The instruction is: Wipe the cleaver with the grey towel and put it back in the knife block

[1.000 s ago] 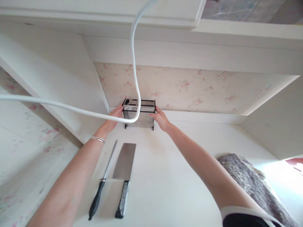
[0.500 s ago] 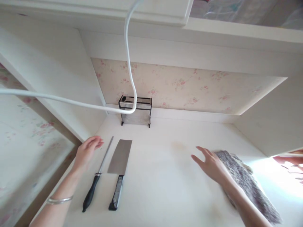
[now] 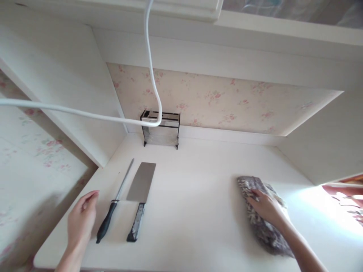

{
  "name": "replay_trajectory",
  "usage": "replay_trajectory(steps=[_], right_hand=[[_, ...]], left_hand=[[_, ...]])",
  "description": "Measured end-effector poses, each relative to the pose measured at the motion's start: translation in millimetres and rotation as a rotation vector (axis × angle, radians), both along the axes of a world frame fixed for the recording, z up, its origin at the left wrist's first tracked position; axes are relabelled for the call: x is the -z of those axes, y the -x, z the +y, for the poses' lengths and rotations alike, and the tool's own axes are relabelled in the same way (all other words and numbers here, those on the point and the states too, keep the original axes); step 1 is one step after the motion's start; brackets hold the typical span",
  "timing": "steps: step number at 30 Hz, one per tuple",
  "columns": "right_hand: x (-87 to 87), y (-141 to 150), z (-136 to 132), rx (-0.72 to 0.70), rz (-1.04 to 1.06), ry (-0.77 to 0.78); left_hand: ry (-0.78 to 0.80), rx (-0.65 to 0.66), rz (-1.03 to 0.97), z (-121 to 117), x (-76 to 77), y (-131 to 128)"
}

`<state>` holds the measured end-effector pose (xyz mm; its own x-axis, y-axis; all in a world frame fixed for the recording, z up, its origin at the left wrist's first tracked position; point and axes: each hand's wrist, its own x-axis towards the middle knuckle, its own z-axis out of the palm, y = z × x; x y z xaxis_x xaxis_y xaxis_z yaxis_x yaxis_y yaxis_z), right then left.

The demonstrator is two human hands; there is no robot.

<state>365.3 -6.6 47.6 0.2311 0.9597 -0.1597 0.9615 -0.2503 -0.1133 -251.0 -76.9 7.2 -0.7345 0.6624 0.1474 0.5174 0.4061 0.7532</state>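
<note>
My right hand (image 3: 266,207) touches the bunched, mottled grey, fluffy cloth (image 3: 269,235) — grip unclear; my empty left hand (image 3: 81,219) curls slightly open at the white counter (image 3: 193,215)'s left edge.

No readable text or labels anywhere.

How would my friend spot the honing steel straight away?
At the left end of the white countertop, find the cleaver. Between it and the left hand lies the honing steel: a thin rod on a black handle, not a wide blade.

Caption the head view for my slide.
Right hand on grey-brown fuzzy cloth; broad steel cleaver lying left.
</note>
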Motion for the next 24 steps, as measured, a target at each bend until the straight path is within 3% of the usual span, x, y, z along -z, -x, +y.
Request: replay_trajectory(steps=[6,9,12,18,24], right_hand=[[-16.0,146,6,-0.178,0.464,-0.007],[-17.8,218,9,-0.255,0.607,-0.015],[-17.2,272,13,-0.322,0.677,-0.034],[-12.3,324,9,-0.484,0.756,-0.01],[-11.1,323,3,-0.497,0.893,-0.017]], left_hand=[[0.05,-0.032,-0.137,-9,0.6,-6],[0.074,0.0,-0.134,-6,2.4,-9],[0.074,0.02,-0.128,-4,3.0,-10],[0.099,0.031,-0.128,-5,0.6,-12],[0.121,0.047,-0.12,-3,-1.8,-16]])
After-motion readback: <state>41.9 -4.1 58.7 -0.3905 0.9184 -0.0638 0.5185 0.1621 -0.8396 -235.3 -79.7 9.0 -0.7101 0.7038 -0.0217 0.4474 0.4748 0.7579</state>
